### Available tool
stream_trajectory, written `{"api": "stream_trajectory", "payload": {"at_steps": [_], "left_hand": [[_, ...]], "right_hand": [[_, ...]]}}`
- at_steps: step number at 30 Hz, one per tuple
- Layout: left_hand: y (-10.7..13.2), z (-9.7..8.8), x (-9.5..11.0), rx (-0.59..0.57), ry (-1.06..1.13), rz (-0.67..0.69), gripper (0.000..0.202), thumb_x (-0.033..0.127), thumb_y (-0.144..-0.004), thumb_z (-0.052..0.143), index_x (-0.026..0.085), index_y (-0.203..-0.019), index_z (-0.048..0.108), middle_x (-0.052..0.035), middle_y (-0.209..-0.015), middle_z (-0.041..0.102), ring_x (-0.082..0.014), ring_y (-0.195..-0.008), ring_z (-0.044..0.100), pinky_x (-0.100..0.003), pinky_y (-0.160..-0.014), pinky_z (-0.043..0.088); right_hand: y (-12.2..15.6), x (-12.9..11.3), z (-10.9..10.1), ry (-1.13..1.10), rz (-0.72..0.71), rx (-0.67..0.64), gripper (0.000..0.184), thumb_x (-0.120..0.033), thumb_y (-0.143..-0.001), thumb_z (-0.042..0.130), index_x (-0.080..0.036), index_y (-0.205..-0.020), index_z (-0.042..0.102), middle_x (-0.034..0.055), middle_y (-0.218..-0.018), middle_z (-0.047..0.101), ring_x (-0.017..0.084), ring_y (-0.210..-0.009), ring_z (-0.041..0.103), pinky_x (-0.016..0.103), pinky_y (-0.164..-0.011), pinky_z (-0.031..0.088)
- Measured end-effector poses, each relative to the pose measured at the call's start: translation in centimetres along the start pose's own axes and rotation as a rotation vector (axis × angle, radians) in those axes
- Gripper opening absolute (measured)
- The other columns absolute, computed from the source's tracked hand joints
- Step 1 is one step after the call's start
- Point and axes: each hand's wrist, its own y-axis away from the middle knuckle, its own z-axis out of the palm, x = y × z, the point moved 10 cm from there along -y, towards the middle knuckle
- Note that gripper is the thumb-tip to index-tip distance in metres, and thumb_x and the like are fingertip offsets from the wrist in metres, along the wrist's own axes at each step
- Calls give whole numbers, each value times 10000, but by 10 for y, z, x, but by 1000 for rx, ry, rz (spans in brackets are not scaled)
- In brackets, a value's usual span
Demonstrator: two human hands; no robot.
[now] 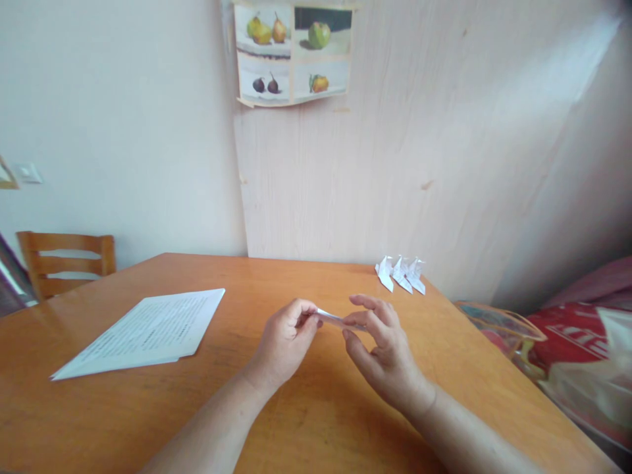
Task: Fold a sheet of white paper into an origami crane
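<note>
A pale, plain wall (118,118) stands at the left, with a white switch (28,173) on it. Beside it runs a wood-grained panel (316,184) — near its top hangs a sheet of four fruit pictures (292,72). A wooden chair (69,242) stands beyond the left edge of the orange-brown wooden surface (296,276) — soft light whitens the upper right wall (538,59).

soft light, glare on right-hand wall (543,72)

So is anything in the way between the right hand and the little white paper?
Nothing I can see: the fingers of the right hand are right at the little white paper; the left hand pinches its other end.
</note>
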Motion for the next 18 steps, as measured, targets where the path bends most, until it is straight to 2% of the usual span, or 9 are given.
{"api": "stream_trajectory", "payload": {"at_steps": [5,12,18], "left_hand": [[0,2,-1,-22,44,-13,136,323,-932,593,201,-948,652,-36,-896,718,-185,-865,679,-327,-847,532],[-1,-2,-1,10,160,-43,141,317,-912,619,188,-961,647,-39,-933,719,-194,-912,688,-357,-900,544],[-4,-6,-1,13,167,-45,131,288,-909,615,180,-968,660,-33,-934,715,-183,-907,682,-335,-897,533]], "right_hand": [[-1,-1,0,-24,10,-19,206,-159,-884,596,-293,-1032,651,87,-1271,591,286,-1182,557,494,-967,443],[-4,18,-2,-102,136,-3,163,-187,-888,599,-286,-1014,625,39,-1000,700,237,-980,635,415,-866,468],[-5,13,1,-32,70,-46,232,-151,-842,606,-281,-1034,623,38,-986,710,242,-949,640,405,-846,451]]}}
